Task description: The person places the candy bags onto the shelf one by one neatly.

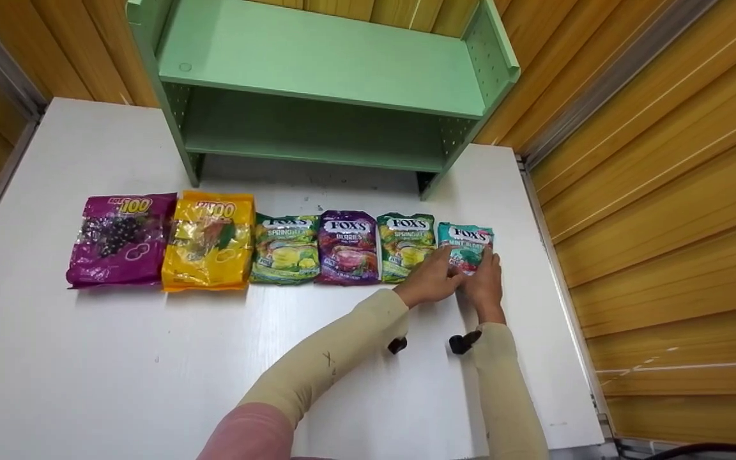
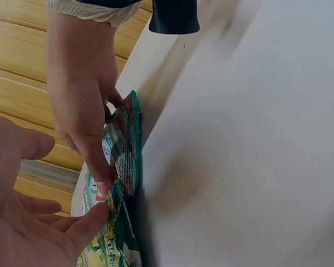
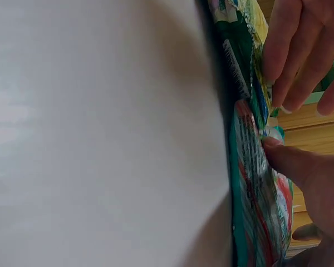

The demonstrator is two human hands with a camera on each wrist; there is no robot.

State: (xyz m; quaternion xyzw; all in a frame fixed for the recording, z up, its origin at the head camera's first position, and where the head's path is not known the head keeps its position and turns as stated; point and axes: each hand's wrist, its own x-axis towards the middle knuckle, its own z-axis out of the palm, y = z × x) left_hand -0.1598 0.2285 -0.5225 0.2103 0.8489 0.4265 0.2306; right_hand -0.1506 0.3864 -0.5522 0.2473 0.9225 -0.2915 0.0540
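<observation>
At the right end of a row of candy bags lies the teal Fox's mint bag (image 1: 467, 234). My right hand (image 1: 484, 286) holds it low down, thumb at its left corner and fingers along its right side. My left hand (image 1: 430, 281) reaches across beside it, fingers extended. In the left wrist view its fingertips touch the edge of the green-yellow Fox's bag (image 2: 103, 245). The teal bag (image 3: 259, 194) and that green-yellow bag meet at their edges in the right wrist view. Both hands cover parts of the two bags.
Further left in the row are a purple Fox's berries bag (image 1: 349, 249), another green-yellow Fox's bag (image 1: 285, 249), a yellow bag (image 1: 208, 243) and a large purple bag (image 1: 122, 239). A green shelf (image 1: 323, 57) stands behind them on the white table (image 1: 119, 370).
</observation>
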